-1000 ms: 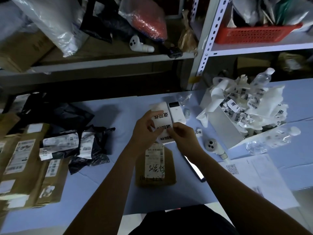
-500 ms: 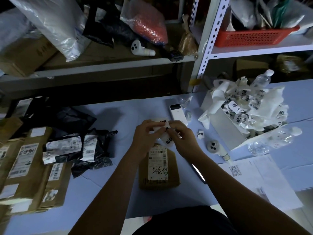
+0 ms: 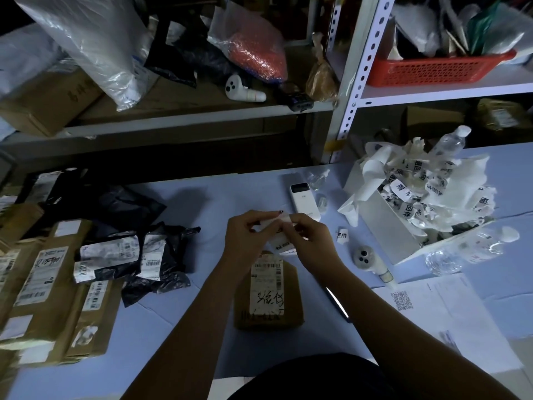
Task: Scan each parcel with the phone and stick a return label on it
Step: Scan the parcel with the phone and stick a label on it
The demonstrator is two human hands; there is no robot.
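A small brown parcel (image 3: 269,298) with a white shipping label and black handwriting lies on the blue table in front of me. Just above it, my left hand (image 3: 245,235) and my right hand (image 3: 307,236) pinch a white strip of return labels (image 3: 278,239) between their fingertips; the strip is bent and part of it hangs below my right hand. A dark phone (image 3: 337,304) lies on the table under my right forearm, mostly hidden. One loose return label (image 3: 342,235) lies to the right of my hands.
Brown parcels (image 3: 40,290) and black poly bags (image 3: 135,255) pile at the left. A white box (image 3: 386,223) full of peeled label backing stands at the right, with plastic bottles (image 3: 461,249). A white power bank (image 3: 302,197), a grey controller (image 3: 366,256) and papers (image 3: 432,310) lie nearby. Shelving stands behind.
The label strip was held up flat with its printed side showing; my hands have lowered toward the parcel and now bend the strip between the fingertips.
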